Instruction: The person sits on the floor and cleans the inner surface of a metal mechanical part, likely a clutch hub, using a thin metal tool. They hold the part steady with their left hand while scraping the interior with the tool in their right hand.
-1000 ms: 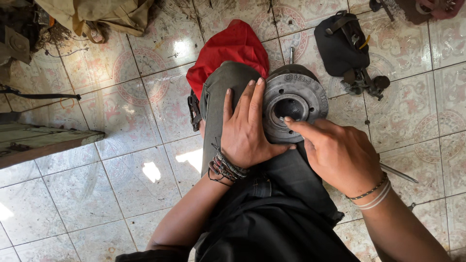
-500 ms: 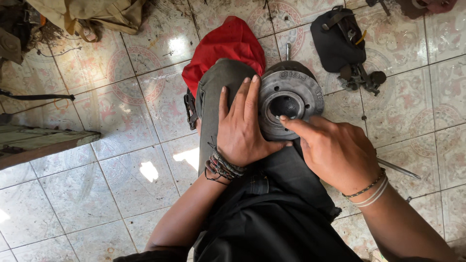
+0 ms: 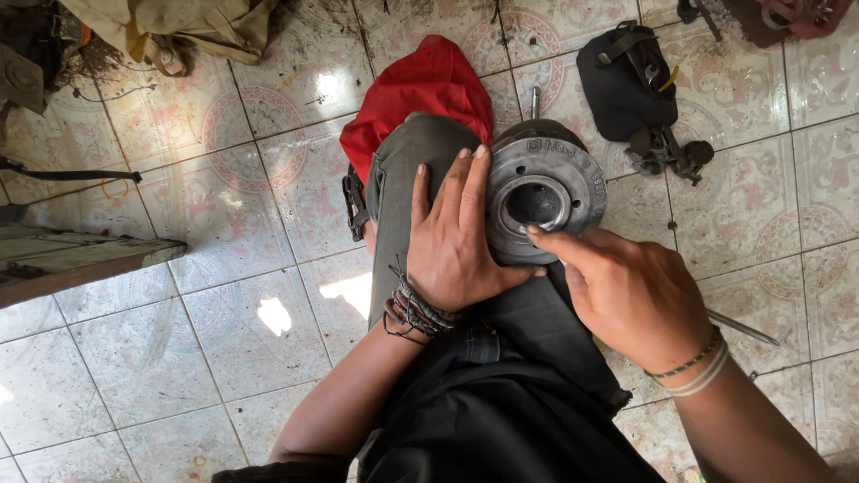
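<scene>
A round grey metal drum-like part [image 3: 573, 179] with a dark centre bore rests between my legs on the tiled floor. My left hand [image 3: 456, 237] lies flat against its left side, fingers spread and pressed over my grey-trousered knee [image 3: 412, 156], thumb under the part. My right hand [image 3: 626, 291] reaches in from the lower right, its index finger touching the inner rim of the bore, the other fingers curled. I cannot tell whether a small tool is in that hand.
A red cloth [image 3: 420, 89] lies beyond my knee. A black bag with tools [image 3: 631, 85] sits at the upper right. A thin metal rod [image 3: 743, 329] lies on the tiles near my right wrist. Rags [image 3: 170, 27] and a wooden plank [image 3: 72, 259] are at the left.
My right index finger has moved slightly along the bore's rim. My left hand stays pressed on the part. The view has shifted a little.
</scene>
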